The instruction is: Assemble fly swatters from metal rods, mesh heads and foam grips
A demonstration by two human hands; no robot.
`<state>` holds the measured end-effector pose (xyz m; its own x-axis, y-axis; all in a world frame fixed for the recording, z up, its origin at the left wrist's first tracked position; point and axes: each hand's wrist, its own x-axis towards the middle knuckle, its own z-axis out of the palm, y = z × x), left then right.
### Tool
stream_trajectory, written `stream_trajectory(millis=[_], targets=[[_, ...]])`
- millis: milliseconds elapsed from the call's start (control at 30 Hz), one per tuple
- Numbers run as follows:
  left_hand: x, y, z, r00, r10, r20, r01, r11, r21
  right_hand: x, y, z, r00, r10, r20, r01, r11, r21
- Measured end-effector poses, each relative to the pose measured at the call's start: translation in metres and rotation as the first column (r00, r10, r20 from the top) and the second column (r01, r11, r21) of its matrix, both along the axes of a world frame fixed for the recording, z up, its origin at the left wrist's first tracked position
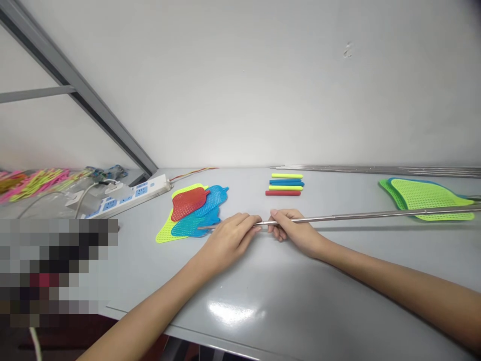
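Note:
A long silver telescopic rod (353, 216) lies across the view, held just above the grey table. My left hand (235, 230) is closed around its thinner left part, and the narrow tip sticks out past the fingers. Close by on the right, my right hand (289, 228) pinches the same rod between thumb and fingers. Beyond the left hand lies a loose pile of mesh fly swatter heads: a red one (188, 202) on top, with blue (217, 198) and yellow-green (165, 233) ones under it. The rod's far right end runs out of view.
Several coloured handle tubes (283, 193) lie in a stack behind my hands. More metal rods (376, 170) line the wall. Swatters with green mesh heads (432, 198) lie at the right. A power strip (130, 196) and pink and yellow strips (41, 183) are on the left.

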<state>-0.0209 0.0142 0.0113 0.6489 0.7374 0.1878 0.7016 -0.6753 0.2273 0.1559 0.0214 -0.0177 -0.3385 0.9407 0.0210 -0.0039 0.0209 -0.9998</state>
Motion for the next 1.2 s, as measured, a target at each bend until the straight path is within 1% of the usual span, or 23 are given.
stream_trajectory(millis=[67,133,233,367,533,633,767,1000,1200], targets=[[0.000,-0.001,0.000,1.000,0.008,-0.010,-0.007,1.000,0.015,0.001,-0.001,0.001,0.999,0.034,0.028,-0.034,0.999,0.016],[0.000,-0.003,0.000,1.000,0.004,-0.026,-0.003,1.000,0.028,0.002,-0.002,0.003,0.991,0.114,0.069,-0.117,0.992,0.041],[-0.002,-0.005,-0.001,0.999,-0.023,-0.045,0.025,0.999,0.048,0.003,-0.005,0.004,0.963,0.224,0.149,-0.237,0.968,0.078],[-0.005,-0.008,-0.002,0.998,-0.056,-0.041,0.060,0.995,0.085,0.004,-0.009,0.005,0.936,0.286,0.205,-0.310,0.946,0.099],[-0.007,-0.013,-0.002,0.994,-0.109,-0.032,0.112,0.988,0.108,0.003,-0.015,0.007,0.919,0.341,0.199,-0.353,0.935,0.028],[-0.008,-0.016,-0.001,0.991,-0.132,-0.025,0.134,0.983,0.126,0.001,-0.021,0.010,0.907,0.392,0.152,-0.394,0.919,-0.019],[-0.011,-0.021,-0.002,0.986,-0.164,-0.020,0.165,0.976,0.140,-0.002,-0.027,0.015,0.892,0.438,0.110,-0.438,0.899,-0.028],[-0.013,-0.025,-0.003,0.983,-0.182,-0.038,0.186,0.956,0.226,-0.001,-0.031,0.019,0.863,0.477,0.168,-0.476,0.878,-0.048],[-0.010,-0.029,-0.002,0.983,-0.184,-0.005,0.181,0.963,0.202,0.000,-0.034,0.019,0.836,0.491,0.246,-0.486,0.870,-0.084]])
